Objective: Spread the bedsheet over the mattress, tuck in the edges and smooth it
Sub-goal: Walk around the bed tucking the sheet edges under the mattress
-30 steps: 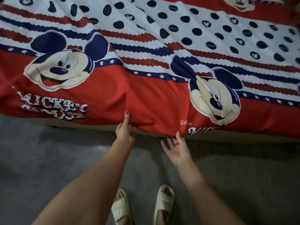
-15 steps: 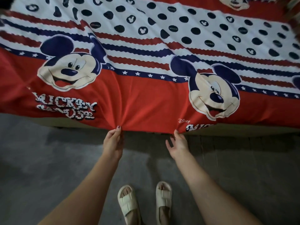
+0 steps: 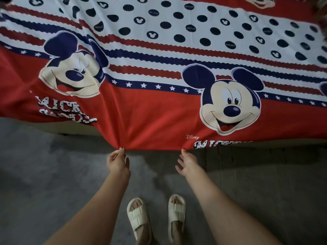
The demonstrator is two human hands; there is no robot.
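Note:
A red, white and navy cartoon-mouse bedsheet lies spread over the mattress, its red border hanging over the near side. My left hand pinches the sheet's lower hem, and creases fan up from that point. My right hand is at the hem a little to the right, thumb tip touching the edge and the other fingers spread apart. A pale strip of the mattress side shows under the hem at the left.
Grey floor runs along the bed's near side. My feet in cream sandals stand close to the bed, between my arms. The bed base below the hem at the right lies in dark shadow.
My left hand has drawn the hem down and toward me, so the sheet now hangs lower and pulls into creases. My right hand has stayed at the hem with its fingers loose.

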